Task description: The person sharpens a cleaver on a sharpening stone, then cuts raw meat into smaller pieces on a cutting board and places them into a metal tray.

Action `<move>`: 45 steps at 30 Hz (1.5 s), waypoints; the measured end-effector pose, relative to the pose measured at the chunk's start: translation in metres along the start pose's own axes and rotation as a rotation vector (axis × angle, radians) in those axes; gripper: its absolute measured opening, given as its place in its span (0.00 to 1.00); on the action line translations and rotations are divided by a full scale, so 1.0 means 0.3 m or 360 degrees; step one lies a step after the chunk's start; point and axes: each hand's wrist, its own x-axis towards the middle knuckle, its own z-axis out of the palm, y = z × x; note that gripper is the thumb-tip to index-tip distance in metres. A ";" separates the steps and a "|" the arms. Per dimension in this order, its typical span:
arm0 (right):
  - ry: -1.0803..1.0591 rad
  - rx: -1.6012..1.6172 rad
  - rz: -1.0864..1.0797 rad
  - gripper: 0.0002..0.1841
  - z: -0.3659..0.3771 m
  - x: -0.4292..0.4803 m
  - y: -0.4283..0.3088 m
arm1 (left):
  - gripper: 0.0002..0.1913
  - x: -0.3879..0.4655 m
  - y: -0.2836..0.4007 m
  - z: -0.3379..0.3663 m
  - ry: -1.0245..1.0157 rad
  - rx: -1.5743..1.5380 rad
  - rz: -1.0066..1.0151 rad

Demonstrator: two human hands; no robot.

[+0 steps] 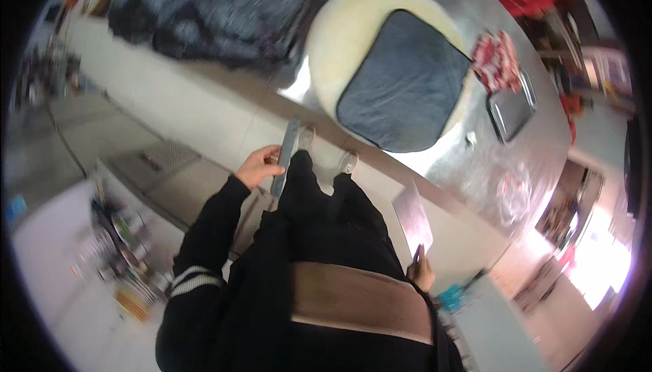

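Note:
My left hand [261, 167] grips a long flat grey bar [286, 158], perhaps a sharpening stone, between thumb and fingers, left of my legs. On my right side, my right hand [422, 271] is closed round the handle of a cleaver [413, 219] with a broad, shiny blade pointing away from me. Beyond my feet, a dark grey cloth [405, 84] lies over a round, pale chopping block [338, 30] on a steel table [448, 173]. Raw meat [495, 61] touches a metal tray [512, 112] to the right of the block.
A clear plastic bag [513, 193] rests near the table's right edge. Dark sheeting [204, 10] covers a surface at the upper left. A white counter [51, 229] with blurred utensils stands at the lower left, and a pale surface [501, 321] at the lower right.

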 end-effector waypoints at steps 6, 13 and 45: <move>-0.0188 -0.0123 0.0433 0.44 -0.117 -0.182 0.336 | 0.27 0.379 -0.444 0.010 0.0189 0.0829 0.0064; -0.0594 -0.0503 0.0823 0.44 -0.104 -0.013 0.399 | 0.26 1.017 -0.702 0.102 0.0817 0.1354 0.0140; -0.0186 0.0188 0.1577 0.36 0.548 -0.296 0.171 | 0.13 1.641 -0.756 0.164 0.0363 0.1864 0.0259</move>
